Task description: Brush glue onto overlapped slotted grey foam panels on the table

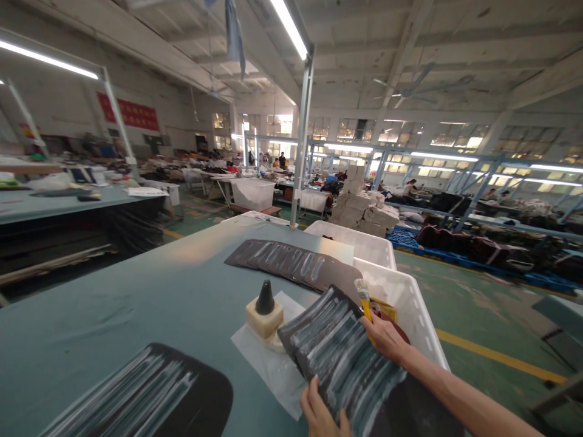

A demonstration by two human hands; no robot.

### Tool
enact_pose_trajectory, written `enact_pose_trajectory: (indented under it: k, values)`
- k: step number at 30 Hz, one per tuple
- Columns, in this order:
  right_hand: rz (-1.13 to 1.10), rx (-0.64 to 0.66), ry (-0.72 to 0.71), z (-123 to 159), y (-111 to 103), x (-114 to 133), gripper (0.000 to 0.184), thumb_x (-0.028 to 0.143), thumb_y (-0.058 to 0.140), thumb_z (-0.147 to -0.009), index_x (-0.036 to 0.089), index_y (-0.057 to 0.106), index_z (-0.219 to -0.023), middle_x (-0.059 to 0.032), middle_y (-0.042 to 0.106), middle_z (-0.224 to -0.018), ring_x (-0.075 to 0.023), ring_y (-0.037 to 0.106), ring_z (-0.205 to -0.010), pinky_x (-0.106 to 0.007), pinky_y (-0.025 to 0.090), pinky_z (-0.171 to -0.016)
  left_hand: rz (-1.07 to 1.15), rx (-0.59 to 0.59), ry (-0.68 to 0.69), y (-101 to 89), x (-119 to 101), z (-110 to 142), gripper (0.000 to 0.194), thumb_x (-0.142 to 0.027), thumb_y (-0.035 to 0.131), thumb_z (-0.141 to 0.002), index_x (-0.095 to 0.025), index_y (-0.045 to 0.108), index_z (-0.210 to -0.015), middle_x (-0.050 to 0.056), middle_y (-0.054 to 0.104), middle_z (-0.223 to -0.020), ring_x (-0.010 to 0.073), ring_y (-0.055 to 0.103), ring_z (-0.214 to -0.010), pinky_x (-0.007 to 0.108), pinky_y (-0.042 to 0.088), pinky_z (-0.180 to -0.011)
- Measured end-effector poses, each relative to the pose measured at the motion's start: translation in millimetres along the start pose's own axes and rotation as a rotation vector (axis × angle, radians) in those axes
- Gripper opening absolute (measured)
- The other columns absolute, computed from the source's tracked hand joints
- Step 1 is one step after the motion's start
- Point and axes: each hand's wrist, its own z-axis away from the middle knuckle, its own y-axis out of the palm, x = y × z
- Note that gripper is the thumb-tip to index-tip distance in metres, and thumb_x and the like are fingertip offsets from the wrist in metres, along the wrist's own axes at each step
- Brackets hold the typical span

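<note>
My right hand point(385, 337) is closed round the yellow handle of a paintbrush point(363, 291), its pale bristles pointing up. The same hand rests at the right edge of a fanned stack of dark sheets point(341, 346) streaked with white, wet-looking smears. At the stack's near left edge, my left hand point(323, 413) grips the sheets, its lower part cut off by the frame. Beside the stack, a cream container with a black cone top point(265, 312) stands on white paper point(273, 367). Another streaked dark sheet point(150, 394) lies at the lower left.
A row of overlapping streaked sheets point(291, 264) lies farther back on the green-covered table point(136, 303). White plastic bins point(410, 297) stand along its right side. A metal post point(301, 145) rises at the far end. Pale stacked bundles point(357, 206) and distant people are beyond.
</note>
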Motion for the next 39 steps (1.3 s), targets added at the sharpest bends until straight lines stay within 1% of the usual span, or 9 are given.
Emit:
enact_pose_trajectory:
  k: [3,6,15,18,20,23,27,33,39]
  values:
    - [0.001,0.019,-0.037,-34,12,-10,0.027,0.004,0.037,-0.082,0.02,0.055,-0.093,-0.0117,0.055,-0.099,-0.0178,0.053,-0.078,-0.026,0.039,-0.065,-0.039,0.005,-0.019,7.6,-7,-24,0.054,-0.011,0.042,-0.075,-0.013,0.037,-0.129,0.022,0.04,-0.127,0.0291,0.052,-0.116,0.038,0.05,-0.085]
    - [-0.016,0.043,-0.062,-80,32,-27,0.025,0.006,0.037,-0.083,0.02,0.055,-0.094,-0.0104,0.054,-0.099,-0.017,0.052,-0.079,-0.025,0.038,-0.065,-0.086,-0.02,-0.055,28.8,-14,-56,0.052,-0.012,0.042,-0.078,-0.013,0.034,-0.13,0.021,0.039,-0.128,0.0287,0.053,-0.114,0.039,0.049,-0.085]
    - [-0.13,0.002,-0.234,-247,122,-122,0.02,0.006,0.042,-0.08,0.018,0.051,-0.093,-0.0069,0.052,-0.097,-0.0141,0.051,-0.076,-0.021,0.037,-0.061,-0.173,-0.189,-0.176,155.4,-38,-198,0.047,-0.01,0.045,-0.079,-0.015,0.038,-0.125,0.015,0.045,-0.123,0.0267,0.054,-0.112,0.038,0.048,-0.088]
    - [-0.173,-0.017,-0.248,-294,143,-151,0.019,0.006,0.039,-0.082,0.018,0.05,-0.091,-0.006,0.052,-0.095,-0.0128,0.051,-0.071,-0.021,0.037,-0.059,-0.198,-0.186,-0.242,187.8,-49,-243,0.048,-0.007,0.043,-0.077,-0.015,0.038,-0.125,0.015,0.045,-0.125,0.0258,0.055,-0.111,0.036,0.048,-0.085]
    - [-0.194,-0.028,-0.256,-326,154,-165,0.018,0.007,0.039,-0.083,0.018,0.05,-0.091,-0.0057,0.052,-0.093,-0.0121,0.051,-0.068,-0.021,0.036,-0.058,-0.215,-0.179,-0.295,201.3,-54,-273,0.051,-0.006,0.042,-0.076,-0.016,0.037,-0.126,0.014,0.043,-0.128,0.0252,0.054,-0.113,0.035,0.048,-0.085]
    - [-0.203,-0.051,-0.278,-376,168,-175,0.02,0.008,0.039,-0.083,0.018,0.051,-0.096,-0.0066,0.052,-0.094,-0.0126,0.051,-0.067,-0.022,0.036,-0.057,-0.213,-0.171,-0.297,209.1,-58,-317,0.052,-0.006,0.043,-0.076,-0.017,0.035,-0.127,0.013,0.041,-0.13,0.0233,0.051,-0.118,0.033,0.045,-0.091]
    - [-0.189,-0.082,-0.308,-442,181,-170,0.021,0.009,0.039,-0.084,0.017,0.052,-0.098,-0.0087,0.052,-0.096,-0.0143,0.053,-0.069,-0.022,0.035,-0.056,-0.197,-0.152,-0.275,205.4,-59,-376,0.051,-0.008,0.047,-0.077,-0.016,0.036,-0.126,0.013,0.042,-0.127,0.0222,0.048,-0.12,0.033,0.042,-0.097]
    - [-0.189,-0.102,-0.357,-535,179,-136,0.017,0.013,0.04,-0.086,0.016,0.053,-0.097,-0.0083,0.052,-0.094,-0.015,0.052,-0.07,-0.022,0.032,-0.055,-0.265,-0.224,-0.31,190.0,-54,-452,0.052,-0.01,0.053,-0.076,-0.016,0.036,-0.125,0.013,0.041,-0.124,0.024,0.052,-0.114,0.036,0.047,-0.092]
    - [-0.187,-0.082,-0.412,-600,180,-97,0.018,0.013,0.042,-0.087,0.017,0.052,-0.101,-0.0095,0.053,-0.1,-0.0152,0.053,-0.074,-0.021,0.032,-0.056,-0.357,-0.292,-0.335,176.2,-34,-502,0.051,-0.011,0.056,-0.076,-0.017,0.035,-0.123,0.012,0.042,-0.121,0.0242,0.055,-0.108,0.037,0.05,-0.087]
